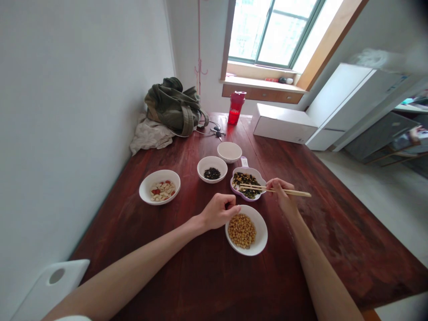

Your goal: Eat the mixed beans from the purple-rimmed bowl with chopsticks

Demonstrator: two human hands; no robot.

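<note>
My right hand (283, 194) is closed round a pair of wooden chopsticks (267, 189), whose tips reach left over a purple-rimmed dish of mixed dark beans (248, 184). My left hand (219, 211) is curled, fingers closed, against the left rim of a white bowl of yellow soybeans (246, 230) just in front of me. Farther back stand a white bowl of black beans (211, 169) and an empty-looking white bowl (229, 151). To the left sits a white bowl of peanuts and red pieces (159, 187).
The dark red wooden table (334, 232) runs along a white wall on the left. At its far end lie a green backpack (175, 107) on cloth, keys with a cable, a red bottle (236, 108) and a white box (283, 123). A white stool (53, 285) stands at lower left.
</note>
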